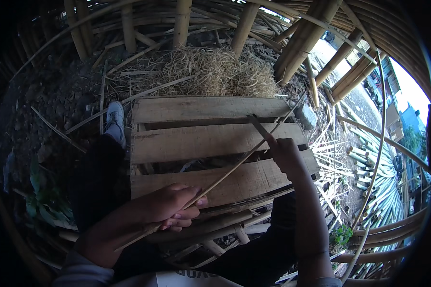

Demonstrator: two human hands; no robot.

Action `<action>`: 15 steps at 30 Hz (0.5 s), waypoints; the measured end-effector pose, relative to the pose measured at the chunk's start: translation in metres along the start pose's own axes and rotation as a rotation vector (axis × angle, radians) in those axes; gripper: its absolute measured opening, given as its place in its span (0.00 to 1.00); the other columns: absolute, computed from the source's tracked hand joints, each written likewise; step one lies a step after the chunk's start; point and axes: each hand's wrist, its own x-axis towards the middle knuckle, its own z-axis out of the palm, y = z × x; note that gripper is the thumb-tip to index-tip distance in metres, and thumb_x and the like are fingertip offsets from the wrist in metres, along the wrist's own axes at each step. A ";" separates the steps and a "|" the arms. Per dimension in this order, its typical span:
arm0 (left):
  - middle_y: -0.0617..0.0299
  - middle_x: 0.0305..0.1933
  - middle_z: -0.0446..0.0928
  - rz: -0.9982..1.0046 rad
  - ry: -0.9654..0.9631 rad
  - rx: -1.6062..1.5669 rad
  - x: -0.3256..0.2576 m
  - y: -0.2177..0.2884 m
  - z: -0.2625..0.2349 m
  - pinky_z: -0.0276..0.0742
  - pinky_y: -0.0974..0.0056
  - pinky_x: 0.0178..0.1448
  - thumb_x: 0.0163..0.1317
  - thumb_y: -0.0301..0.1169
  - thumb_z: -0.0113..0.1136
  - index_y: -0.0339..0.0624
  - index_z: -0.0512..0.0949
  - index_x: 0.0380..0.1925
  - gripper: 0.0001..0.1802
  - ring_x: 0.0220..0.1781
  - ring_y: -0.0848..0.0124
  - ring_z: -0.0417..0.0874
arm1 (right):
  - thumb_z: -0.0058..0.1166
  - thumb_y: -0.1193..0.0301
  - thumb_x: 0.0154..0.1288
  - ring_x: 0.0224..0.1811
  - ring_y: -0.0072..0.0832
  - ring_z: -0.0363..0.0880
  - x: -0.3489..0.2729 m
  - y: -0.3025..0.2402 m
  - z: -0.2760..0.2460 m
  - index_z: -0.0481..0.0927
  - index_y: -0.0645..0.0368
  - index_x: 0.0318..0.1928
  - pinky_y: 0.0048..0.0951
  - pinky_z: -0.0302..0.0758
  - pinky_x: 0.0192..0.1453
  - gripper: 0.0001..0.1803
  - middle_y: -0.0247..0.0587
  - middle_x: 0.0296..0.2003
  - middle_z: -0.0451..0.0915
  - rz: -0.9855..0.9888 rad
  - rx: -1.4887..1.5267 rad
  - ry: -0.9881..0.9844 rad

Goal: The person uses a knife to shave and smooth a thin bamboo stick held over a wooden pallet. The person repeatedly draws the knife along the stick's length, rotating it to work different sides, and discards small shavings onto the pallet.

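Note:
A long thin bamboo strip [224, 174] slants across the view, its near end by my left forearm and its far end past the back right of a slatted wooden crate [177, 143]. My left hand [179, 205] is closed round the strip, near the crate's front edge. Over the crate's right side, my right hand [286, 155] grips a knife [259, 126]. The blade points away and to the left, lying against or very near the strip; whether it cuts in cannot be made out. The knife's handle is hidden in my fist.
Behind the crate lies a heap of pale shavings [215, 71], with thick bamboo posts [182, 24] beyond. My shoe [115, 115] rests left of the crate. Cut bamboo poles [378, 191] lie at the right, past a long curved strip [381, 119]. A small green plant [342, 234] grows nearby.

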 end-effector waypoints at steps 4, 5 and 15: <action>0.77 0.13 0.56 0.016 0.024 0.033 0.005 -0.004 -0.004 0.55 0.76 0.17 0.84 0.47 0.29 0.45 0.66 0.39 0.21 0.10 0.85 0.56 | 0.49 0.44 0.77 0.12 0.20 0.65 -0.002 0.006 0.009 0.77 0.63 0.22 0.27 0.63 0.15 0.36 0.30 0.12 0.65 -0.046 -0.030 -0.076; 0.77 0.13 0.56 0.017 0.023 0.024 0.007 -0.007 -0.003 0.55 0.76 0.17 0.84 0.47 0.29 0.45 0.66 0.40 0.21 0.10 0.85 0.56 | 0.49 0.43 0.77 0.12 0.20 0.66 0.003 0.006 -0.001 0.78 0.63 0.22 0.27 0.63 0.15 0.36 0.30 0.11 0.64 0.041 0.012 -0.062; 0.77 0.14 0.57 0.013 -0.031 -0.050 0.003 0.002 -0.006 0.56 0.77 0.16 0.84 0.45 0.29 0.48 0.66 0.39 0.20 0.10 0.86 0.55 | 0.48 0.53 0.81 0.18 0.16 0.66 -0.022 -0.003 -0.013 0.75 0.58 0.37 0.23 0.64 0.20 0.21 0.27 0.23 0.71 0.012 0.490 -0.323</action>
